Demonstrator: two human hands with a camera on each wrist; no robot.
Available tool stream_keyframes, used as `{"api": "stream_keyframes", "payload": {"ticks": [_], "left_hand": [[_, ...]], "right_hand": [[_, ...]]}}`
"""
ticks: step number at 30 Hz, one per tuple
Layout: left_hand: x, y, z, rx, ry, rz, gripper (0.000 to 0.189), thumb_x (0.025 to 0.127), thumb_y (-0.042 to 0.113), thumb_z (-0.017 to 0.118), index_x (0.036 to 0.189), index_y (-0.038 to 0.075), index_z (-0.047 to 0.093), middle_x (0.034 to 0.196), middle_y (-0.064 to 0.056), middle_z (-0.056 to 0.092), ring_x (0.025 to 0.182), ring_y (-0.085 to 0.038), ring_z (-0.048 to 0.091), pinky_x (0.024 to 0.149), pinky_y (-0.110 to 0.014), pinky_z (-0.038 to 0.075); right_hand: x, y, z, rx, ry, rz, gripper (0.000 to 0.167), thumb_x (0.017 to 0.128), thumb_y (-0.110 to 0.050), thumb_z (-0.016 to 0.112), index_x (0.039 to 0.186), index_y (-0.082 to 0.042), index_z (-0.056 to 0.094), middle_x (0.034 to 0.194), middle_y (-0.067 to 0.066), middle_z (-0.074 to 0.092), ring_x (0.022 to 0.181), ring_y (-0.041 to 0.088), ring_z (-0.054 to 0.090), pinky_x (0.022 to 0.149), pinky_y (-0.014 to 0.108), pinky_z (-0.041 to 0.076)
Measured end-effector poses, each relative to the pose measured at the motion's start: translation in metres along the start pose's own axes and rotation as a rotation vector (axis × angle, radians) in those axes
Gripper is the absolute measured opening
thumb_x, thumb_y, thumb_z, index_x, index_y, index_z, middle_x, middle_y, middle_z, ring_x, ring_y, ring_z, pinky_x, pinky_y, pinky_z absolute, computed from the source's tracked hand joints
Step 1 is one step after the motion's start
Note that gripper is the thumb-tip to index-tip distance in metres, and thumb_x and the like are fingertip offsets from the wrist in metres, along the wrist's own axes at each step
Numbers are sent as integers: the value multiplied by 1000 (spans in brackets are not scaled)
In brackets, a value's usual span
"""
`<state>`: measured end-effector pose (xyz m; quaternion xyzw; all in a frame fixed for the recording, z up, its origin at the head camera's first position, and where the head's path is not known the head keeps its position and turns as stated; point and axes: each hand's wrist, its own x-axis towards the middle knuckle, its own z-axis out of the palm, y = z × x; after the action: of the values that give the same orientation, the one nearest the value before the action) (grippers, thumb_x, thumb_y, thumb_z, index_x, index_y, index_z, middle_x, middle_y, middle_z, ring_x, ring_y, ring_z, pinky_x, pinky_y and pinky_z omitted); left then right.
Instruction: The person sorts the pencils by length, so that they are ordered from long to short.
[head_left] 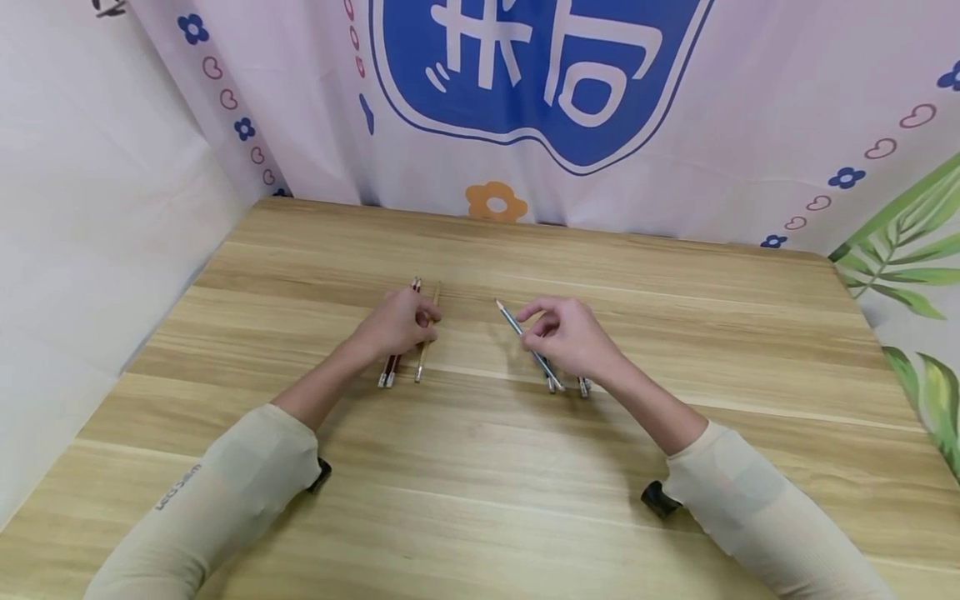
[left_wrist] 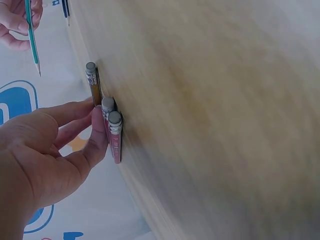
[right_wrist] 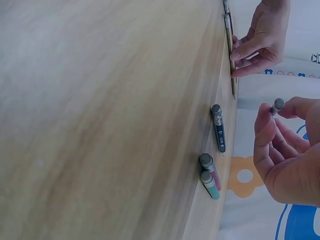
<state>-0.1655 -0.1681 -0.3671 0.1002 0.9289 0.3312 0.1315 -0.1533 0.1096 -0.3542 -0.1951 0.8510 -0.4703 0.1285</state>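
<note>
Finding: my left fingers (left_wrist: 75, 112) and right fingers (right_wrist: 264, 141) are both clamped.
Left pinch the yellow pencil (head_left: 423, 357), left of centre, head view, beside two dark red pencils (left_wrist: 116, 137); right pinch the teal pencil (head_left: 510, 319), right of centre, raised off the worktop (head_left: 480, 475) near three further pencils (right_wrist: 220, 136).

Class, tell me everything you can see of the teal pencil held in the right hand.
The teal pencil is slim and straight, sharpened to a pale, wood-like cone with a dark point; its other end carries a grey eraser. The right hand pinches it between thumb and fingers, clear of the tabletop. In the head view it slants, tip towards the far left, eraser end nearer the person.
</note>
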Motion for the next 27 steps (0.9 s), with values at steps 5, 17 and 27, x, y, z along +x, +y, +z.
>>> {"api": "stream_keyframes", "payload": {"ticks": [5,17,27], "left_hand": [[0,0,-1,57,9,10,32,91,-3,75,121,-9,70,97,-17,71,78,-20,62,65,-27,53],[-5,3,-3,118,-4,9,34,92,-2,73,124,-10,69,94,-16,70,74,-20,59,67,-29,52],[-8,-7,-8,128,18,38,34,91,-1,72,123,-10,69,104,-22,69,77,-22,63,66,-31,55]], "right_hand": [[2,0,2,-6,0,-6,28,88,2,70,117,3,70,83,9,75,73,18,68,68,32,53],[9,-6,8,-15,-12,0,29,89,0,70,118,2,69,85,13,75,70,17,67,63,28,52],[19,-6,17,41,-25,20,30,90,2,69,120,2,67,87,18,75,51,13,56,48,23,46]]}}
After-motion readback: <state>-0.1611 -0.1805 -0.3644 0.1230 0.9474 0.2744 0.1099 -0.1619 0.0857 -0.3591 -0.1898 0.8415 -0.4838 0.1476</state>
